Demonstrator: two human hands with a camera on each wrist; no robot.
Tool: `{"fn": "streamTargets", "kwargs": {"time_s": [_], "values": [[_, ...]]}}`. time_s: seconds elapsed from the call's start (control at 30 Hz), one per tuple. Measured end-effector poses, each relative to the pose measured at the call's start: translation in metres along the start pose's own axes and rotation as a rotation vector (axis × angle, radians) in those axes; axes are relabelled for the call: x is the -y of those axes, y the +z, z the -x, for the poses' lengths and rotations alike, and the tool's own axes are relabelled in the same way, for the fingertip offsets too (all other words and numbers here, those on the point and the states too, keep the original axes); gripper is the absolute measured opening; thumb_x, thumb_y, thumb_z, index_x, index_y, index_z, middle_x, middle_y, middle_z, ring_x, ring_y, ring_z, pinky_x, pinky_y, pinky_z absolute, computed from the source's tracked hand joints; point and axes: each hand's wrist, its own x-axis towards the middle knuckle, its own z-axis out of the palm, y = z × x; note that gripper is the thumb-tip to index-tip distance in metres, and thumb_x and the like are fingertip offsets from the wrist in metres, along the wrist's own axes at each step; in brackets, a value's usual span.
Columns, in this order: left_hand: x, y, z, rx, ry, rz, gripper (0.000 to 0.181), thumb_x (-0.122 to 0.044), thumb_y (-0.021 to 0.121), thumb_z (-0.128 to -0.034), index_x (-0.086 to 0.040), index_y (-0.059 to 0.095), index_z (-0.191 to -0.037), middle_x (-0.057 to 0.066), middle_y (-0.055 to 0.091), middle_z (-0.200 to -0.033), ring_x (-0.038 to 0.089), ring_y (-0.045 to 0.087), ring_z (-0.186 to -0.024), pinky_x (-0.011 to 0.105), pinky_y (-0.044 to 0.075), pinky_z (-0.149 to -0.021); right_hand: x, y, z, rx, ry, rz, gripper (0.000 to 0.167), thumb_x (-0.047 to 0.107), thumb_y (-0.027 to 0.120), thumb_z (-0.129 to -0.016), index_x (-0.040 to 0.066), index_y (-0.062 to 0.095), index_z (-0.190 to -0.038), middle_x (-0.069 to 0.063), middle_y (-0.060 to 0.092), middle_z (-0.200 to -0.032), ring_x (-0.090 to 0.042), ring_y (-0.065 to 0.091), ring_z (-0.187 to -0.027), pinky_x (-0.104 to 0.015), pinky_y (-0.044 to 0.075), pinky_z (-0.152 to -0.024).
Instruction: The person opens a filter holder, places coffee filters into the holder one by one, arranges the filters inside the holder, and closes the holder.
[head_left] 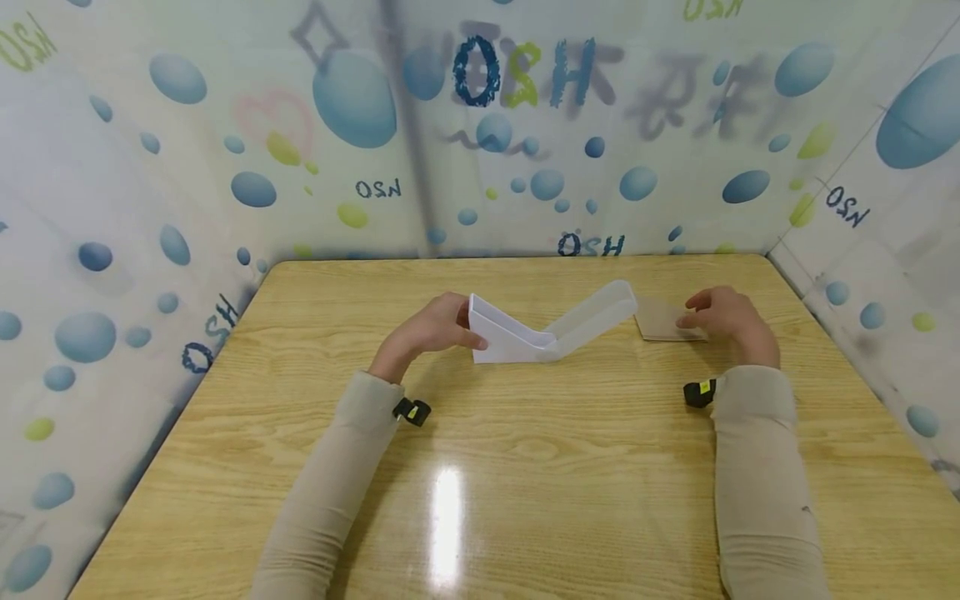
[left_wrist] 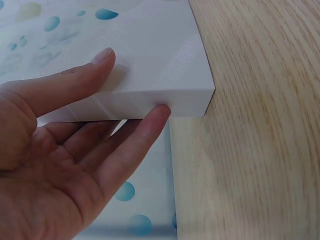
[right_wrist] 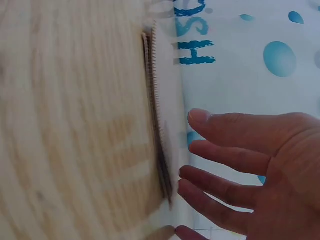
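Note:
A white plastic box [head_left: 502, 337] with a slanted top edge stands on the table, its translucent lid [head_left: 592, 321] swung out to the right. My left hand [head_left: 442, 323] holds the box's left end. In the left wrist view, the thumb of my left hand [left_wrist: 75, 135] lies on the broad face of the box [left_wrist: 160, 60], and a fingertip touches its narrow side. Right of the lid lies a flat beige square [head_left: 663, 321], maybe folded cloth; the right wrist view shows its layered zigzag edge [right_wrist: 156, 100]. My right hand [head_left: 727, 318] hovers over its right part, fingers loosely bent, gripping nothing visible.
The wood-grain table [head_left: 570, 467] extends toward me, with a bright light reflection in front. A patterned curtain [head_left: 465, 192] with blue and green spots rises behind the table and along both sides. Each wrist carries a small black camera [head_left: 412, 410].

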Motion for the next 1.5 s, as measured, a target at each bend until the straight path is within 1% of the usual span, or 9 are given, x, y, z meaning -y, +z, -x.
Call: {"fn": "streamTargets", "kwargs": {"time_s": [0.17, 0.3, 0.53, 0.83, 1.07, 1.27, 1.5], "values": [[0.000, 0.000, 0.000, 0.001, 0.002, 0.009, 0.040, -0.004, 0.078, -0.0895, -0.002, 0.067, -0.128, 0.016, 0.074, -0.123, 0.024, 0.069, -0.102, 0.035, 0.054, -0.087, -0.004, 0.005, -0.004, -0.028, 0.024, 0.011, 0.065, 0.032, 0.068, -0.097, -0.009, 0.049, -0.143, -0.036, 0.045, -0.148, -0.055, 0.042, -0.133, -0.066, 0.036, -0.110], [-0.001, 0.000, 0.001, 0.001, 0.003, 0.013, 0.039, -0.004, 0.078, -0.0894, -0.002, 0.067, -0.127, 0.015, 0.074, -0.122, 0.024, 0.069, -0.102, 0.035, 0.054, -0.087, -0.004, 0.007, -0.004, -0.035, 0.025, 0.020, 0.062, 0.030, 0.068, -0.097, -0.009, 0.051, -0.142, -0.036, 0.046, -0.147, -0.054, 0.044, -0.131, -0.066, 0.038, -0.109], [0.000, 0.000, 0.001, 0.002, -0.001, 0.015, 0.039, -0.004, 0.077, -0.0899, -0.003, 0.068, -0.127, 0.015, 0.074, -0.123, 0.024, 0.068, -0.102, 0.035, 0.053, -0.087, -0.003, 0.008, -0.004, -0.036, 0.001, 0.036, 0.058, 0.027, 0.068, -0.096, -0.009, 0.054, -0.140, -0.036, 0.049, -0.144, -0.054, 0.048, -0.127, -0.065, 0.041, -0.105], [-0.003, 0.000, 0.001, 0.000, 0.001, 0.004, 0.039, -0.004, 0.078, -0.0897, -0.002, 0.068, -0.127, 0.015, 0.074, -0.122, 0.024, 0.068, -0.102, 0.036, 0.053, -0.088, -0.003, 0.009, -0.004, -0.049, 0.003, 0.031, 0.056, 0.025, 0.069, -0.096, -0.008, 0.054, -0.138, -0.035, 0.050, -0.141, -0.052, 0.050, -0.123, -0.064, 0.043, -0.101], [-0.002, -0.001, 0.002, 0.001, -0.005, 0.015, 0.040, -0.004, 0.078, -0.0894, -0.003, 0.068, -0.128, 0.015, 0.074, -0.123, 0.025, 0.068, -0.102, 0.035, 0.053, -0.087, -0.002, 0.010, -0.006, -0.074, -0.017, 0.036, 0.053, 0.022, 0.070, -0.094, -0.009, 0.055, -0.134, -0.036, 0.053, -0.137, -0.052, 0.052, -0.120, -0.063, 0.044, -0.099], [0.000, 0.000, 0.001, 0.004, -0.001, 0.010, 0.039, -0.005, 0.078, -0.0896, -0.002, 0.068, -0.127, 0.016, 0.074, -0.122, 0.024, 0.069, -0.102, 0.035, 0.054, -0.087, 0.000, 0.011, -0.005, -0.100, 0.008, 0.029, 0.050, 0.020, 0.070, -0.093, -0.007, 0.056, -0.132, -0.035, 0.053, -0.137, -0.052, 0.050, -0.121, -0.063, 0.043, -0.100], [0.001, 0.000, 0.000, 0.001, -0.010, 0.007, 0.039, -0.006, 0.078, -0.0896, -0.003, 0.068, -0.127, 0.015, 0.074, -0.122, 0.023, 0.069, -0.102, 0.034, 0.054, -0.086, 0.003, 0.012, -0.005, -0.095, 0.013, 0.044, 0.047, 0.019, 0.070, -0.094, -0.006, 0.057, -0.131, -0.034, 0.053, -0.138, -0.052, 0.050, -0.122, -0.063, 0.043, -0.100]]}}
